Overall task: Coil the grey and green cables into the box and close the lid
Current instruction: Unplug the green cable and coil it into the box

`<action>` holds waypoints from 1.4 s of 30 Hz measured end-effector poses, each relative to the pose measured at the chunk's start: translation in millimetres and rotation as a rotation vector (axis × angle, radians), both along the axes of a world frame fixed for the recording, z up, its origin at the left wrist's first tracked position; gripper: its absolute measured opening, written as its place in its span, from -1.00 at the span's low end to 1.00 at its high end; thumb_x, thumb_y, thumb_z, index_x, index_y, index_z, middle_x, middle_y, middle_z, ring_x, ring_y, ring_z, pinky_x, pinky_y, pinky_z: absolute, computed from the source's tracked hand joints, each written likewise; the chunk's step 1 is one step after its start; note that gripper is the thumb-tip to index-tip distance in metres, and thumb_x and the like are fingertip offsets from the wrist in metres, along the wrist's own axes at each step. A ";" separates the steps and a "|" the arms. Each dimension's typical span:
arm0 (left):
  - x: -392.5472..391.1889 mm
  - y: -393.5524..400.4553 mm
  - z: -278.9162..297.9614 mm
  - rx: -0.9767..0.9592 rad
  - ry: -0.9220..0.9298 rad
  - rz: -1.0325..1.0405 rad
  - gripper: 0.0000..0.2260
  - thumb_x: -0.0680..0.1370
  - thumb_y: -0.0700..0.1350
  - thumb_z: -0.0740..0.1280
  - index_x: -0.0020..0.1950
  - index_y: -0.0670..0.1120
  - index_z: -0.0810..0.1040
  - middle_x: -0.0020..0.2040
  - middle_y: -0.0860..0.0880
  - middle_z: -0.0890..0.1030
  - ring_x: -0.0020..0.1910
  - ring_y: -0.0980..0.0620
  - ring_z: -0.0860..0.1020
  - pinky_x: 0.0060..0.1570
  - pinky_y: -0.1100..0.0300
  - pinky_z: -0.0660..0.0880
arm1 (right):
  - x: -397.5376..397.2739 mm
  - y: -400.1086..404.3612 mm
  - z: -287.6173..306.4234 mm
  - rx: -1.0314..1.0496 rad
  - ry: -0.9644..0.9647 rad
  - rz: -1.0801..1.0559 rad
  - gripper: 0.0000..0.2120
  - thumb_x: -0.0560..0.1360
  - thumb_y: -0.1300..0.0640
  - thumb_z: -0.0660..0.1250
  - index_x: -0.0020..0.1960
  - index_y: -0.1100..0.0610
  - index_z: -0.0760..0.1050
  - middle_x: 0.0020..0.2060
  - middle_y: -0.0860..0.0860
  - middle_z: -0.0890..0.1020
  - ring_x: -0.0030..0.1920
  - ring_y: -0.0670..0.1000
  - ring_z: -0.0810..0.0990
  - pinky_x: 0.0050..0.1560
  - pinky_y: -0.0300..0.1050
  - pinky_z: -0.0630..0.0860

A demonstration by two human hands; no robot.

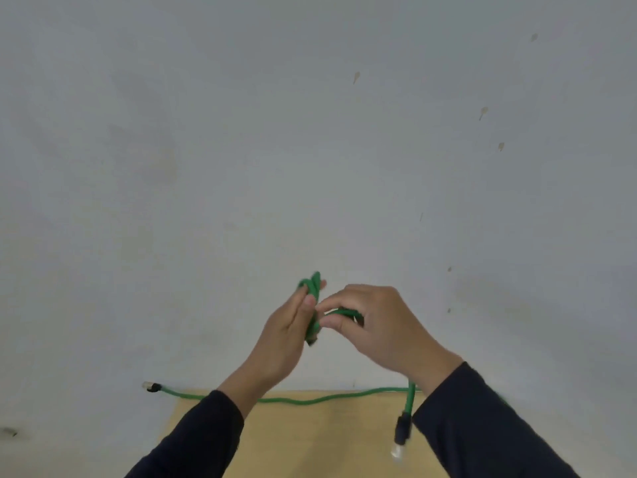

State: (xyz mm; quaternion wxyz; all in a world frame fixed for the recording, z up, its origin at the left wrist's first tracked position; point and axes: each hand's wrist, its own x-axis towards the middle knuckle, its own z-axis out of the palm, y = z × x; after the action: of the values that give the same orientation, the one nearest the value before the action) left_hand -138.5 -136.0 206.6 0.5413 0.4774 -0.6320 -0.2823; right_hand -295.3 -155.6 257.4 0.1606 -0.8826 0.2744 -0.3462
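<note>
I hold a green cable (313,298) up in front of a pale wall. My left hand (286,336) grips a small bundle of its loops, which stick out above my fingers. My right hand (375,326) pinches a strand of the same cable just right of the bundle. One end with a black and clear plug (401,434) dangles below my right wrist. The rest of the cable (310,399) trails across the tan surface to a second plug (151,386) at the left. No grey cable or box shows.
A tan wooden surface (310,439) lies low in the view beneath my arms. The grey-white wall (241,150) fills most of the frame, with a few small beige marks (483,112) at the upper right.
</note>
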 end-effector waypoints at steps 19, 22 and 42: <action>-22.1 16.6 -2.7 -0.163 0.003 0.105 -0.80 0.59 0.10 0.04 0.04 0.09 0.41 -0.34 0.10 0.57 -0.46 0.13 0.43 -0.43 0.27 0.39 | -10.2 -10.5 -13.3 0.330 -0.306 -0.014 -0.73 0.39 -0.13 0.29 -0.04 -0.05 0.66 -0.32 -0.15 0.67 -0.34 -0.18 0.57 -0.25 -0.36 0.47; -23.1 16.6 -5.6 -0.214 -0.039 0.111 -0.78 0.59 0.05 0.09 0.16 0.21 0.45 -0.32 0.11 0.51 -0.47 0.16 0.38 -0.43 0.27 0.37 | -7.7 -8.1 -13.6 0.331 -0.308 -0.060 -0.76 0.46 -0.12 0.23 -0.05 -0.09 0.64 -0.44 -0.07 0.59 -0.47 -0.18 0.44 -0.41 -0.37 0.36; -10.4 20.6 11.8 0.021 0.520 -0.005 -0.75 0.61 -0.11 0.12 0.06 -0.03 0.59 -0.46 0.06 0.40 -0.52 0.13 0.20 -0.52 0.32 0.21 | -16.4 -14.8 -21.8 0.175 -0.542 -0.292 -0.84 0.52 0.24 0.27 -0.05 0.03 0.58 -0.32 -0.15 0.60 -0.41 -0.15 0.50 -0.35 -0.31 0.48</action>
State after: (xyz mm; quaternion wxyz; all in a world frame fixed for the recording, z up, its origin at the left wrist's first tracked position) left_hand -148.9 -115.3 218.4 0.6800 0.3926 -0.4698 -0.4033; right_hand -311.7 -170.3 235.6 0.2518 -0.6923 0.3742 -0.5632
